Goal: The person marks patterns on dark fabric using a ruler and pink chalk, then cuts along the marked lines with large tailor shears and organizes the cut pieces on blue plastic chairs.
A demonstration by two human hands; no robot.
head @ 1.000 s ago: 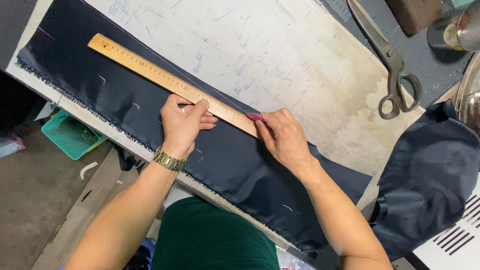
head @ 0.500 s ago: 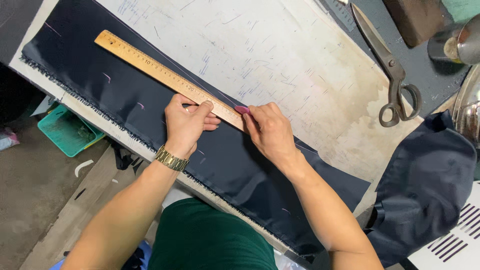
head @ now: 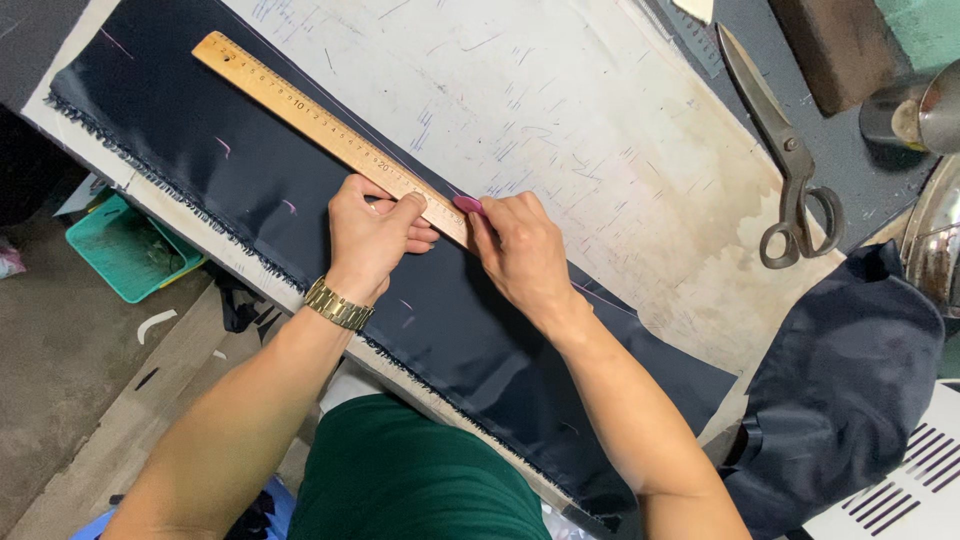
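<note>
A long strip of dark navy fabric (head: pixel 240 180) lies along the near edge of a worn white table (head: pixel 560 130). A wooden ruler (head: pixel 300 112) rests diagonally on the fabric's far edge. My left hand (head: pixel 368 238), with a gold watch on its wrist, presses down on the ruler's right end. My right hand (head: pixel 518 250) pinches a small pink piece of chalk (head: pixel 467 204) against the ruler's far edge, right beside my left fingertips. Short pink marks dot the fabric.
Large metal scissors (head: pixel 790 165) lie at the table's right. More navy fabric (head: pixel 850 370) is heaped at the right edge. A green tray (head: pixel 130 250) sits on the floor to the left. A brown block (head: pixel 840 45) and metal items stand at the top right.
My right hand has slid left along the ruler with the chalk, closing up to my left hand. A thin chalk line now trails to its right.
</note>
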